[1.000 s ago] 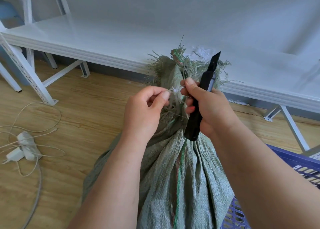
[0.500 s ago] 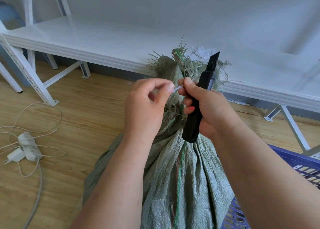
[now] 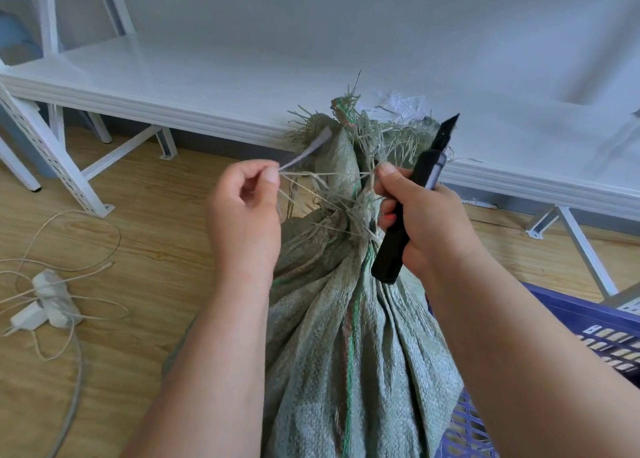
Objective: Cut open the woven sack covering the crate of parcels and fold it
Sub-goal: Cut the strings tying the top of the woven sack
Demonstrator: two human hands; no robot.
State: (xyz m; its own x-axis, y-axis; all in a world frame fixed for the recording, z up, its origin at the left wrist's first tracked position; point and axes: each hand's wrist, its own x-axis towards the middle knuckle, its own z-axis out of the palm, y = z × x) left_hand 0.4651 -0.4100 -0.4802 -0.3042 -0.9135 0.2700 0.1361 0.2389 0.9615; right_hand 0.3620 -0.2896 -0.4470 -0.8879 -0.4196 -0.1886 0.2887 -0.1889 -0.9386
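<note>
At the sack's bunched neck, a pale strip pinched out to the left and a knife waiting on the right.

The left hand (image 3: 242, 215) has thumb and forefinger pressed together on a pale strip (image 3: 304, 154), probably the tie, which runs from the pinch up and to the right toward the frayed top of the woven sack (image 3: 346, 336). The right hand (image 3: 426, 222) is closed around a black utility knife (image 3: 412, 201), blade up and tilted away, its thumb by the neck. The gathered neck (image 3: 343, 215) lies between the two hands, the sack's long axis running from there down toward the person. The knife hand looks nearer the neck, so it would need tipping leftward to cut. A blue crate (image 3: 595, 322) shows at the right of the sack, on the wooden floor (image 3: 138, 249).
</note>
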